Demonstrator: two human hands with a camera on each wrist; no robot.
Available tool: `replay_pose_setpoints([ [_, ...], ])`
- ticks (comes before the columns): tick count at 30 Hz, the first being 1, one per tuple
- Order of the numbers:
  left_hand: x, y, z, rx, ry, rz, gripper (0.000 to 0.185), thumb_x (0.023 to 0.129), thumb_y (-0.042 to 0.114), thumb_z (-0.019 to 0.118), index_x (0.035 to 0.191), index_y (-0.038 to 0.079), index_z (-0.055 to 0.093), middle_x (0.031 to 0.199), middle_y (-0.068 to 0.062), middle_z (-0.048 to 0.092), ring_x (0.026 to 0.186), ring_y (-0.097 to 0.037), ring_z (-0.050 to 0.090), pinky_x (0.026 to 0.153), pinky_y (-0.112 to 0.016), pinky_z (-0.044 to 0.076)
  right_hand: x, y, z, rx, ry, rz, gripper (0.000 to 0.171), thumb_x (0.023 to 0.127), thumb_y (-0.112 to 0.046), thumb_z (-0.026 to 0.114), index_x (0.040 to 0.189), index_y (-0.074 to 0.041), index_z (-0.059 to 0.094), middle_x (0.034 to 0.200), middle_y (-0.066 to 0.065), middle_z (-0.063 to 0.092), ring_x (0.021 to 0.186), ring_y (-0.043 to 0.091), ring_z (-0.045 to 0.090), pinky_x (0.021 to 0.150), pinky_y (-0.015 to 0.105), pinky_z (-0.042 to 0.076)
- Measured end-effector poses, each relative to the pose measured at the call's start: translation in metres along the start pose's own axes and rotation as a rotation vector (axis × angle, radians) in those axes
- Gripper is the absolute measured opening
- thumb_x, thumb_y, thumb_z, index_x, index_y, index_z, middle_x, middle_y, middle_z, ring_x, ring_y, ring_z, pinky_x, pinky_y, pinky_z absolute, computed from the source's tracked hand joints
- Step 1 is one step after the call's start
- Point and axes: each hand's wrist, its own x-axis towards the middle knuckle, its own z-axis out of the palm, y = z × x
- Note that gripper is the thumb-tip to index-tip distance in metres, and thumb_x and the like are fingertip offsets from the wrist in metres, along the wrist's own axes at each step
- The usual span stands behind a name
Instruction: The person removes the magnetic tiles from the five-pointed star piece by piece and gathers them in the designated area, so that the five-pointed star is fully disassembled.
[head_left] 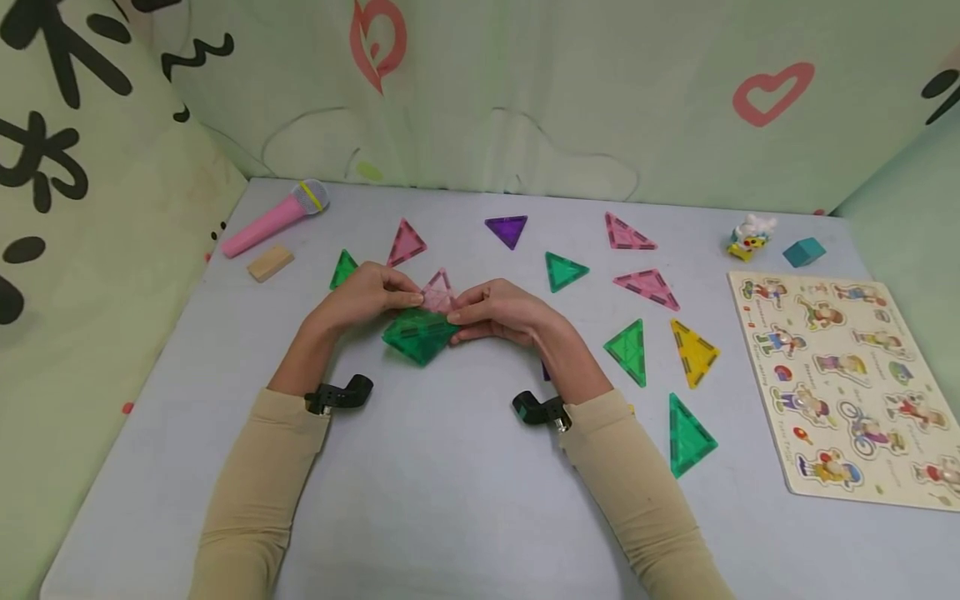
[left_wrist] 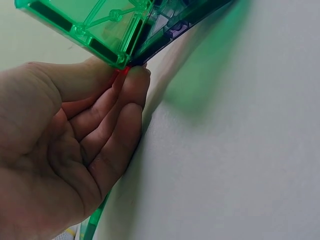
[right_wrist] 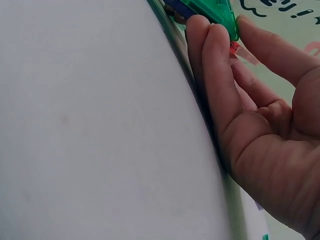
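Note:
Both hands meet around a small structure of see-through magnetic tiles. Its green part [head_left: 420,335] faces the body, and a pink triangle tile [head_left: 437,293] stands behind it. With thumb and fingers, the left hand [head_left: 366,293] pinches the left corner, where green and pink edges meet. At the opposite corner the right hand [head_left: 501,312] grips the structure between thumb and fingertips. In the left wrist view a green tile [left_wrist: 102,32] joins a dark blue-purple tile [left_wrist: 175,27] along an edge. A bit of red tile [right_wrist: 234,47] shows below the green corner in the right wrist view.
Loose triangle tiles lie around, including a purple one [head_left: 507,231], a yellow one [head_left: 693,353] and a green one [head_left: 690,436]. A pink toy microphone [head_left: 273,218] and wooden block [head_left: 271,262] lie back left. At right are a picture puzzle board [head_left: 795,400], small figurine [head_left: 750,237] and teal block [head_left: 804,252].

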Motion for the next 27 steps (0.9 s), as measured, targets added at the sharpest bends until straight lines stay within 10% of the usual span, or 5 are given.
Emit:
replay_pose_setpoints([
  [27,0.0049,0.0053,0.0033,-0.140,0.122,-0.087,0.026,0.095,0.024,0.068,0.102,0.000,0.073,0.079,-0.003,0.073,0.067,-0.009,0.066,0.064,-0.021,0.054,-0.0076,-0.0035,-0.0075,-0.130,-0.002,0.015,0.031,0.090,0.005,0.063,0.119,0.014,0.060,0.082,0.009,0.067,0.078,0.023,0.074,0.078,0.031,0.061],
])
